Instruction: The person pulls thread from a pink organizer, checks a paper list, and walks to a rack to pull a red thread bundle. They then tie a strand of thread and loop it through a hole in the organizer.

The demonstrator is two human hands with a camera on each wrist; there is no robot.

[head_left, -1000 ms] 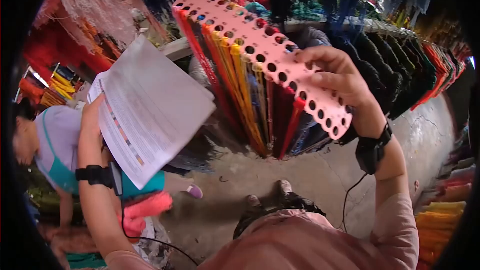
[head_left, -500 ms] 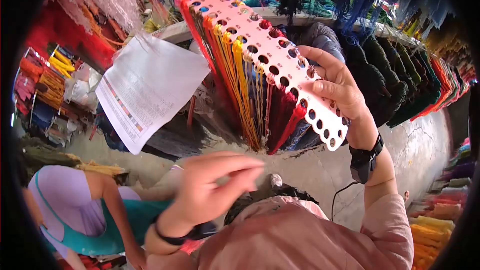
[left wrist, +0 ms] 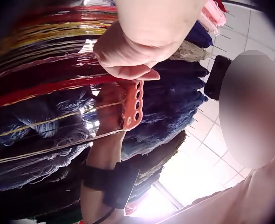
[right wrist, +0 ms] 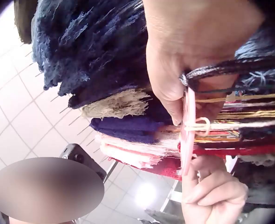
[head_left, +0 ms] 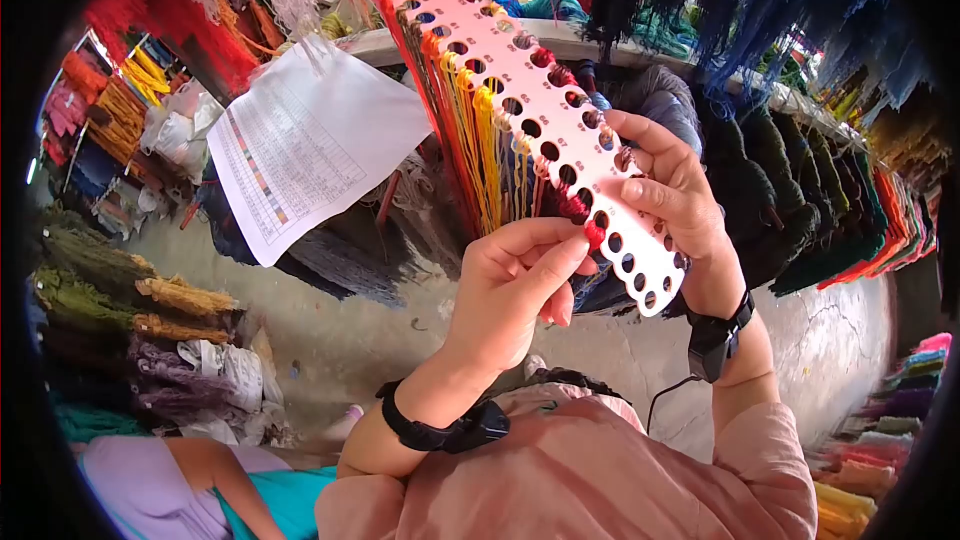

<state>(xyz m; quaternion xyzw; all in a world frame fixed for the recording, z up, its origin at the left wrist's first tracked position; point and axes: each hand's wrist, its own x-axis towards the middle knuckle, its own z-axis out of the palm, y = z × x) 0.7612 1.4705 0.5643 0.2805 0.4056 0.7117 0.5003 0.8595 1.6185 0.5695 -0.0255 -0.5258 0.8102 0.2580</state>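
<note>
My right hand [head_left: 632, 162] holds up a long pink card [head_left: 523, 82] punched with two rows of holes, gripping its lower end. Bunches of orange, yellow and dark red thread [head_left: 480, 160] hang from the holes. My left hand [head_left: 575, 245] is raised to the card, thumb and forefinger pinching the red thread [head_left: 593, 230] near the lower holes. The left wrist view shows the left hand's curled fingers [left wrist: 128, 70] just above the card's end [left wrist: 133, 105]. From the right wrist the card [right wrist: 188, 126] is seen edge-on, with the left hand [right wrist: 212, 191] below it.
A printed paper sheet [head_left: 300, 140] lies on yarn at upper left. Dark blue and green skeins [head_left: 780, 200] hang behind the card. Yarn bundles [head_left: 110, 290] are piled on the concrete floor [head_left: 380, 340] to the left. A person in lilac and teal [head_left: 200, 490] crouches at lower left.
My left hand let go of the paper sheet, swung down, then rose to the card and took the red thread. The right hand kept the card up, slightly higher in view.
</note>
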